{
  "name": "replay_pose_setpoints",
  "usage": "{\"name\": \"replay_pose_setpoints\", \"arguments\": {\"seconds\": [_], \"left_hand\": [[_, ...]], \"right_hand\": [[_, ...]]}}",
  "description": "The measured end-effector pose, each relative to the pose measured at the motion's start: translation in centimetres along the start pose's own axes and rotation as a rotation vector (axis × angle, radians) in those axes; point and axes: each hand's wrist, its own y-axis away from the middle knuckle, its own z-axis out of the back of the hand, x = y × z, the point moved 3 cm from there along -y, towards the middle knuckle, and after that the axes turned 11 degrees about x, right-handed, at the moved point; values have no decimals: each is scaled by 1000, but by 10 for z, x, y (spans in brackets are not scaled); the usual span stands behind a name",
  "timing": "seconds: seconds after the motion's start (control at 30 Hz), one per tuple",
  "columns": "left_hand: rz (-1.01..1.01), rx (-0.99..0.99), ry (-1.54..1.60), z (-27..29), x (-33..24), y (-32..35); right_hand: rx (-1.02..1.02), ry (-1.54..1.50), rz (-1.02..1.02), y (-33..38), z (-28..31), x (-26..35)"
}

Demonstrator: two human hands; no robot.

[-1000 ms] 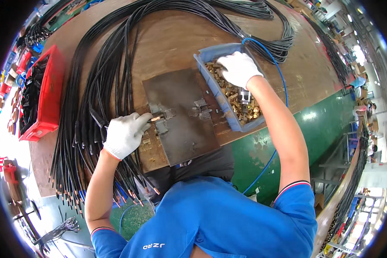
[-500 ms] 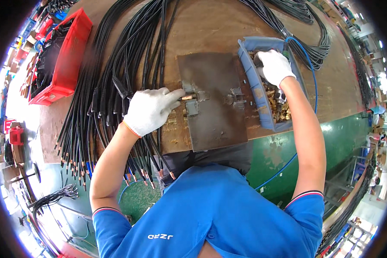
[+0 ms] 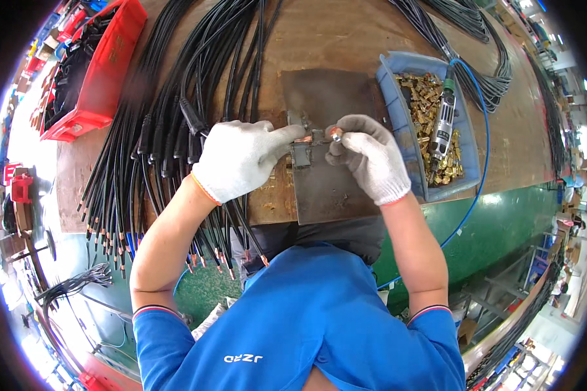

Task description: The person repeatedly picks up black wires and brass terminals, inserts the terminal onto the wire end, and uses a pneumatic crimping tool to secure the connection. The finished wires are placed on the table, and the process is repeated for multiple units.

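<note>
My left hand (image 3: 236,158), in a white glove, is at the left edge of a dark metal plate (image 3: 336,192). Its index finger stretches to a copper-coloured piece (image 3: 303,139) in a small metal fixture (image 3: 301,155); the other fingers curl under, so what they hold is hidden. Over the plate's middle my gloved right hand (image 3: 372,156) pinches a small metal fitting (image 3: 336,133) with a round silvery end and a reddish copper tint. It is held up a short way to the right of the left fingertip.
On the right, a blue bin (image 3: 419,189) holds brass fittings (image 3: 424,104) and a silver air tool (image 3: 443,124) on a blue hose (image 3: 486,140). Black cables (image 3: 169,98) with bared copper ends hang over the table's front edge at left. Beyond them stands a red bin (image 3: 107,72); grey cable coils (image 3: 492,72) lie far right.
My right hand has come out of the blue bin and moved left over the plate, now pinching a small fitting. The left hand has stayed by the fixture.
</note>
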Motion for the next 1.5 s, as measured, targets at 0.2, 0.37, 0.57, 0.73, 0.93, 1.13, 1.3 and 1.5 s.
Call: {"name": "replay_pose_setpoints", "arguments": {"seconds": [0.2, 0.37, 0.57, 0.73, 0.93, 1.13, 1.3, 1.5], "left_hand": [[52, -82, 103, -13, 5, 4], [70, -139, 163, -12, 6, 1], [77, -153, 163, -10, 6, 1], [69, -165, 174, -13, 7, 0], [66, -137, 146, -12, 5, -1], [59, -141, 151, -14, 7, 0], [64, -117, 88, -19, 7, 1], [69, -115, 35, -21, 6, 2]], "right_hand": [[-19, -125, -36, -11, 0, -23], [-3, -85, -55, -17, -2, -23], [4, -102, -61, -20, -3, -26], [40, -112, -45, -21, -6, -27], [78, -161, -48, -22, -8, -26], [46, -158, -48, -21, -10, -25], [4, -106, -50, -17, -9, -24], [-75, 51, -67, -16, -15, -19]]}}
